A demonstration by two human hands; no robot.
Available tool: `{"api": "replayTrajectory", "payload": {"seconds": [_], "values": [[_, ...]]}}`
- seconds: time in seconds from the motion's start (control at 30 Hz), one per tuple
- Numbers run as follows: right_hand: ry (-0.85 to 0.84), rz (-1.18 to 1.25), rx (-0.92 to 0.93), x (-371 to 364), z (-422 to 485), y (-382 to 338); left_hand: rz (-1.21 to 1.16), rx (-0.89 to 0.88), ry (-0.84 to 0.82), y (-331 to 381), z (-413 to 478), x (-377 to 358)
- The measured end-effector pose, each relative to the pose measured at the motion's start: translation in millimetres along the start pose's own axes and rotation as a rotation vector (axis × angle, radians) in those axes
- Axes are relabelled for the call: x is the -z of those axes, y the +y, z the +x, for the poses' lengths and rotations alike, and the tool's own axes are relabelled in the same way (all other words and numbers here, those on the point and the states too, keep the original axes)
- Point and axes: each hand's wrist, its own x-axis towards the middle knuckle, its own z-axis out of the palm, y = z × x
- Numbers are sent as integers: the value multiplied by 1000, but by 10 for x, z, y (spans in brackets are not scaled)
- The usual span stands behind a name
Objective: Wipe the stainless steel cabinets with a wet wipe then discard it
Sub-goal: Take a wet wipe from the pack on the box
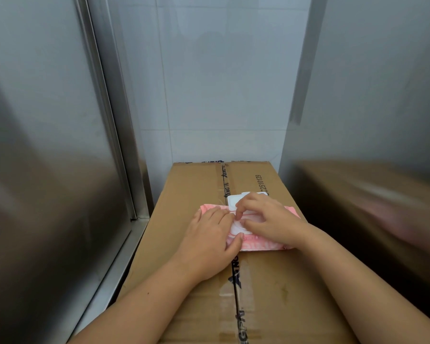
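Observation:
A pink pack of wet wipes point(261, 245) lies on a brown cardboard box point(278, 289). Its white flip lid point(232, 201) stands open toward the far side. My left hand point(209, 242) holds the pack's left end, thumb on the near side, fingers across the top. My right hand point(268, 220) is over the white opening point(236, 226), its fingertips pinching at it. Whether a wipe is between them is hidden. Stainless steel cabinets stand on both sides: left cabinet point(42, 157), right cabinet point(372, 115).
A white tiled wall point(219, 83) closes off the gap behind the box. The left cabinet has a steel edge strip point(109, 115) and a low steel ledge point(124, 254) beside the box. The box fills the narrow space between the cabinets.

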Motion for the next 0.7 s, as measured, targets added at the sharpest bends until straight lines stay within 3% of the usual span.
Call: {"api": "replayTrajectory", "payload": {"seconds": [0.7], "values": [[-63, 2, -81, -10, 91, 2, -7, 8, -21, 5, -6, 3]]}}
